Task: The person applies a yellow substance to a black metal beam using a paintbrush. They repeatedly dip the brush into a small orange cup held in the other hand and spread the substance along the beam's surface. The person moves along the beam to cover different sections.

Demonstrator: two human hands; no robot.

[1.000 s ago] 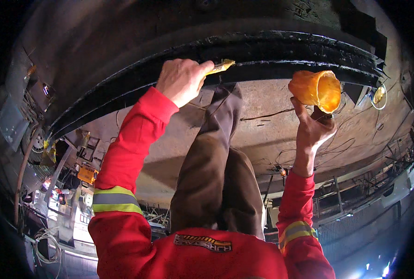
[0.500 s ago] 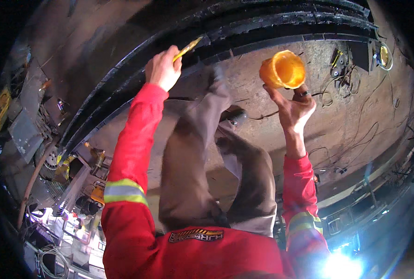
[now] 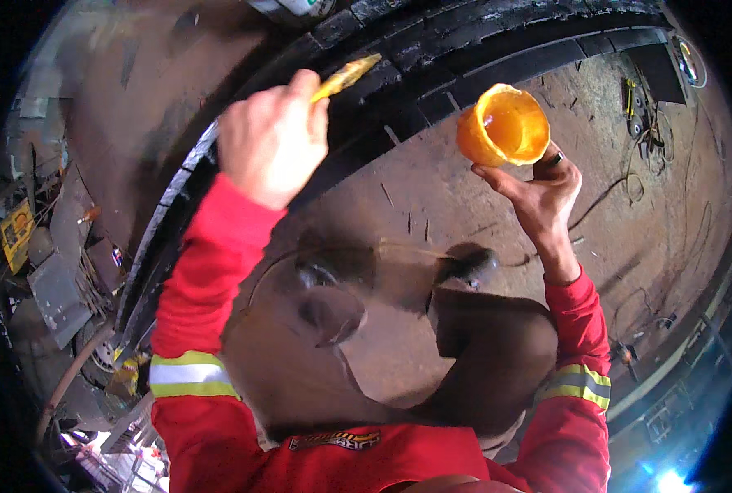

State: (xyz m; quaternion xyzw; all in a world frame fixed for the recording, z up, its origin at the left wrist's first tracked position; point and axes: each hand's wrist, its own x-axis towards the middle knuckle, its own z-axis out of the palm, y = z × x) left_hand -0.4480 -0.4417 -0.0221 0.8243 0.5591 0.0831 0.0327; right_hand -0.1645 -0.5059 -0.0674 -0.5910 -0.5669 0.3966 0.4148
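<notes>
My left hand (image 3: 271,144) is closed around a slim yellow tool (image 3: 345,78) that looks like a paintbrush, its tip smeared yellow and dark. The tip points up and right, in front of the dark metal beams (image 3: 415,57); whether it touches them I cannot tell. On the right, my right hand (image 3: 542,193) grips an orange cup (image 3: 497,131) from below and the side. The cup is tilted so that its mouth shows, with wet, glossy orange material coating the inside. Part of the fingers behind the cup is hidden.
Long black beams curve from the top right down to the left. A container (image 3: 296,8) stands at the top edge. Cables (image 3: 653,140) lie on the floor at right. Metal scraps and a yellow object (image 3: 16,234) clutter the left. My shoe (image 3: 468,267) is on the floor.
My left hand looks larger and lower, still holding the yellow tool. My right hand and the cup have shifted slightly right. My legs have moved, and more of the beams' top shows.
</notes>
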